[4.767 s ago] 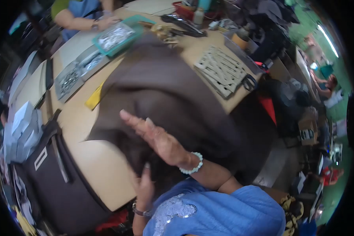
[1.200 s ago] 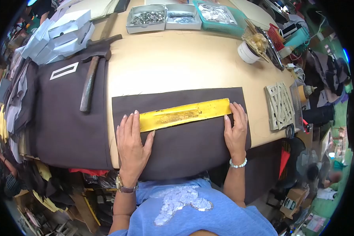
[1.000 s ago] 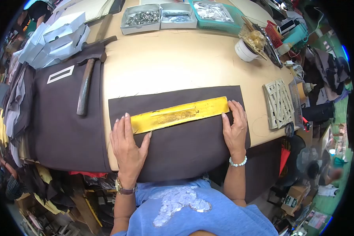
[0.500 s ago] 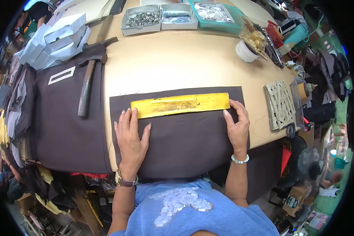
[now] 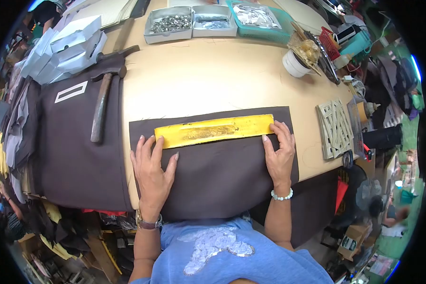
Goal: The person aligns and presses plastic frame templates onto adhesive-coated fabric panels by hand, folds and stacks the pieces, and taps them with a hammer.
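A long yellow strip (image 5: 175, 135), worn brown around its middle, lies across a dark piece of cloth (image 5: 208, 180) near the cloth's far edge. At the strip's left end is my left hand (image 5: 152, 175), fingers spread, a fingertip touching the end and the thumb apart on the cloth. My right hand (image 5: 280, 158) rests at the opposite end, its thumb at the lower corner and its fingers against the end edge. Neither hand is closed around the strip.
Left of the cloth, a hammer (image 5: 101, 109) and a white rectangular frame (image 5: 71, 92) lie on more dark fabric (image 5: 80, 156). Boxes of metal pieces (image 5: 168, 35) and a teal basket (image 5: 265, 34) line the back. A white tub (image 5: 296, 64) and cream slotted frames (image 5: 336, 130) stand right.
The whole scene has shifted slightly left in view. My right hand's fingers have shifted a little at the strip's end. The strip lies nearly as before on the cloth.
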